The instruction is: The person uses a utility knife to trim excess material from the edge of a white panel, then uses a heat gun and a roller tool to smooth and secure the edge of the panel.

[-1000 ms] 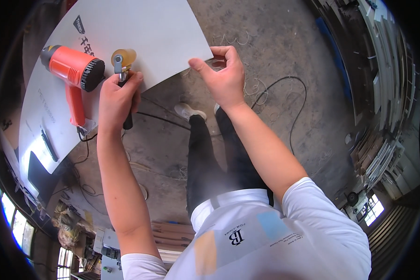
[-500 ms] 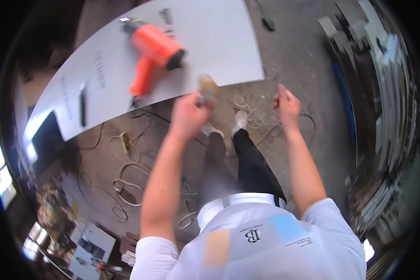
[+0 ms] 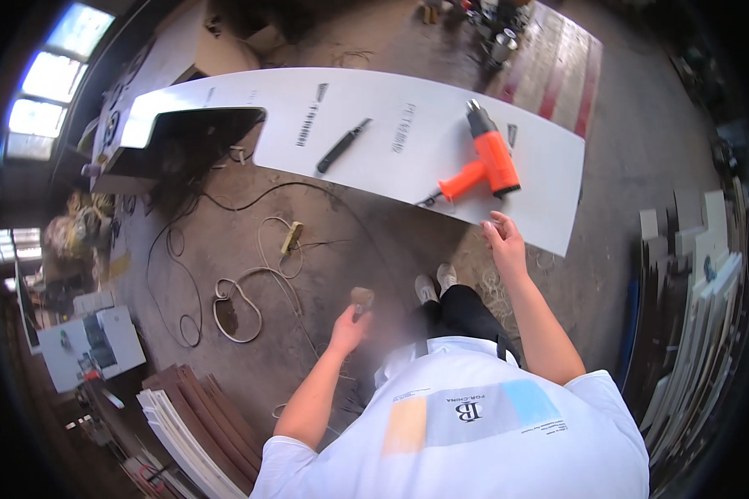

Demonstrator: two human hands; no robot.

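My left hand [image 3: 349, 330] is closed round a small tan roll-like object [image 3: 362, 295], out over the floor to the left of my legs; its exact kind is too small to make out. My right hand [image 3: 506, 243] is raised by the near edge of a long white board [image 3: 358, 170], fingers loosely bent and apart, with nothing visible in them. Just beyond that hand, an orange heat gun [image 3: 495, 158] lies on the board. Farther left on the same board rests a black utility knife [image 3: 341, 148].
Cords [image 3: 237, 308] loop across the floor at left, beside a yellow power strip [image 3: 291, 238]. Stacked brown and white strips [image 3: 200, 424] stand at lower left. More long panels [image 3: 695, 333] lean at right. A red-striped board [image 3: 558, 66] lies beyond the white one.
My view has swung left and shows more of the white board. My left hand has dropped away from the board with its tan object. My right hand's fingers have loosened from a pinch.
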